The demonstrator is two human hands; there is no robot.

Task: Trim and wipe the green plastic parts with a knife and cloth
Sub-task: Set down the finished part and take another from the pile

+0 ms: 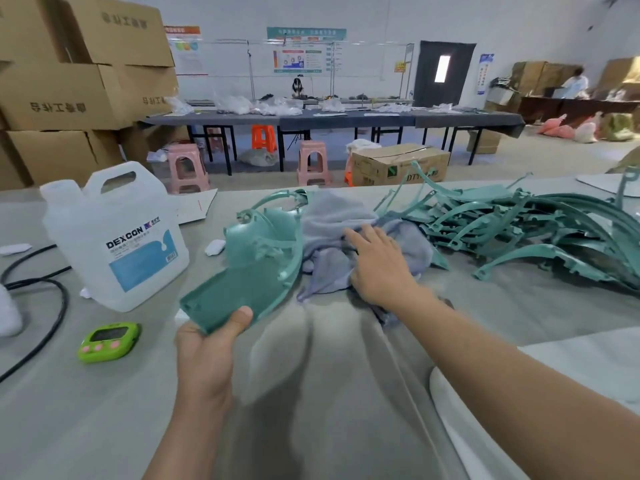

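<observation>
My left hand (pixel 207 348) grips the near end of a green plastic part (pixel 252 268), thumb on top; the part is held above the grey-covered table (pixel 311 393). A crumpled grey-blue cloth (pixel 332 233) lies just right of the part. My right hand (pixel 377 265) rests on the cloth with fingers stretched forward over it. A tangled pile of several more green plastic parts (pixel 519 223) lies to the right of the cloth. No knife is visible.
A white DEXCON jug (pixel 114 237) stands at the left, with a green timer (pixel 109 341) and a black cable (pixel 41 306) nearby. Cardboard boxes (pixel 69 88) are stacked at far left. Stools and a long table stand beyond, and a person stands at far right.
</observation>
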